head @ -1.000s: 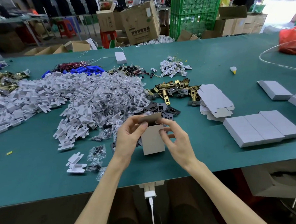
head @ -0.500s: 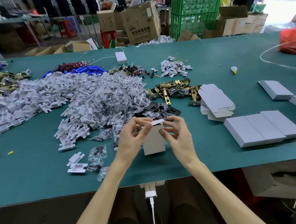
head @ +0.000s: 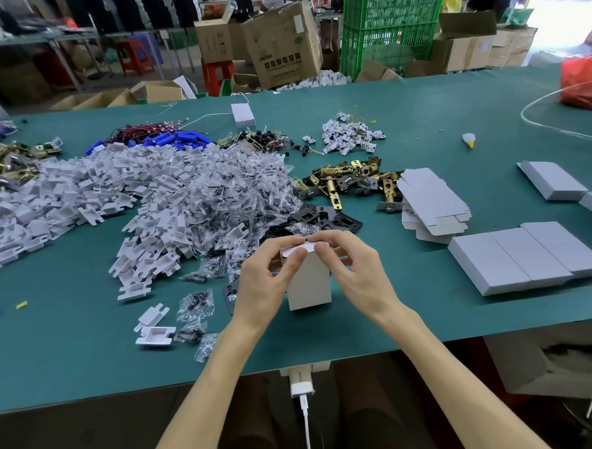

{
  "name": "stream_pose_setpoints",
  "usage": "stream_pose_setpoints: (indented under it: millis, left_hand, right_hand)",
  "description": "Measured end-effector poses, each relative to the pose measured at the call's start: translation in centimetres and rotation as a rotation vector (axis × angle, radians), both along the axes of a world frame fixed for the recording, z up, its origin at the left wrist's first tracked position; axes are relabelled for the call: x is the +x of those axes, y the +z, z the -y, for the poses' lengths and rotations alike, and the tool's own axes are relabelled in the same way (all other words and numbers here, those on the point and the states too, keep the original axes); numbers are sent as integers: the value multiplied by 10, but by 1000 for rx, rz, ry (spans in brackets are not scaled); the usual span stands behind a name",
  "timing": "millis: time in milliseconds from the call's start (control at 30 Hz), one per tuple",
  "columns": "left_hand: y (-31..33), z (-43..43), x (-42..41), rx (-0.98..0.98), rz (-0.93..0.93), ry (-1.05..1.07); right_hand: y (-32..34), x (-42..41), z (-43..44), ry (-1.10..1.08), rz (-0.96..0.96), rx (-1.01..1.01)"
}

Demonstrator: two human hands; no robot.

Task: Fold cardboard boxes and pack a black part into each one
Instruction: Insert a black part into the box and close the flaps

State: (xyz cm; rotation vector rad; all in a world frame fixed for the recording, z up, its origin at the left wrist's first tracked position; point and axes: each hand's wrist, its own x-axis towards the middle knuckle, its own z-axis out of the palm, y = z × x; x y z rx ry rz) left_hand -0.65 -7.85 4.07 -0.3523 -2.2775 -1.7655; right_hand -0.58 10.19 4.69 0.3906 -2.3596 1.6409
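Fingertips (head: 301, 255) of left hand (head: 267, 284) and right hand (head: 355, 272) pinch the box's (head: 308, 285) top flap (head: 294, 249) down, likely closing it; finished boxes (head: 529, 260) lie at three o'clock, unfolded blanks (head: 430, 200) at two.

white clips (head: 80, 201) piled left, brass latches (head: 347, 180) ctr, green crate (head: 390, 23) at back.

Saw matt white cardboard on the small box (head: 308, 285), same dull paper finish on the flat blanks (head: 430, 196) and the folded boxes (head: 529, 256). Caught glossy brass-coloured metal on the latches (head: 347, 180), dull black on the plates (head: 342, 220), crinkly shiny clear plastic on the bags (head: 238, 196), smooth white plastic on the clips (head: 80, 194). Noted smooth matt green on the table (head: 419, 115)
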Motion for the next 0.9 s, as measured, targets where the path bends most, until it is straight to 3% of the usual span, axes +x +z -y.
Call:
stream_pose_setpoints:
  millis: [167, 433, 700, 900]
  left_hand:
    - [-2, 0, -1, -47, -53, 24]
    - [-4, -5, 3, 85, -42, -32]
    - [-9, -6, 1, 113, -106, -26]
    - [-16, -2, -1, 61, -136, -39]
  right_hand:
    - [-2, 0, 2, -45, -13, 10]
    - [-4, 3, 6, -41, -31, -47]
    - [-20, 1, 0, -58, -185, 93]
    - [-27, 2, -3, -41, -186, 114]
